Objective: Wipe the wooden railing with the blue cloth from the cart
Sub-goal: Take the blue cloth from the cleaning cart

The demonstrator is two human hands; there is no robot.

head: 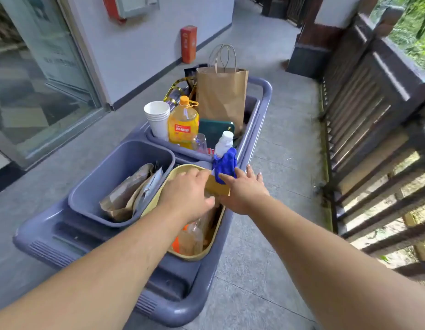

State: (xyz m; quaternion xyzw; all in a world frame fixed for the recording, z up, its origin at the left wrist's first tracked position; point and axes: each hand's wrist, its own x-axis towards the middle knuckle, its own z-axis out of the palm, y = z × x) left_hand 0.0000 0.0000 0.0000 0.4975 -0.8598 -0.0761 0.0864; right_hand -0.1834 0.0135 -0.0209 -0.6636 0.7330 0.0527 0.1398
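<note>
The blue cloth (225, 162) hangs bunched over a white-capped bottle (224, 142) at the right side of the grey-blue cart (265, 91). My right hand (243, 189) is just below it, fingers spread, with thumb and forefinger touching the cloth's lower edge. My left hand (187, 192) reaches over the tan bin (197, 257) and grips a small brown paper packet (218, 188) right under the cloth. The dark wooden railing (373, 91) runs along the right side of the walkway, about an arm's length from the cart.
The cart also holds a grey tub (92, 198) of paper bags, stacked white cups (157, 117), an orange juice bottle (183, 125), a green box (215, 131) and a tall brown paper bag (221, 96). A glass door (40, 79) and white wall stand left. Tiled floor lies between cart and railing.
</note>
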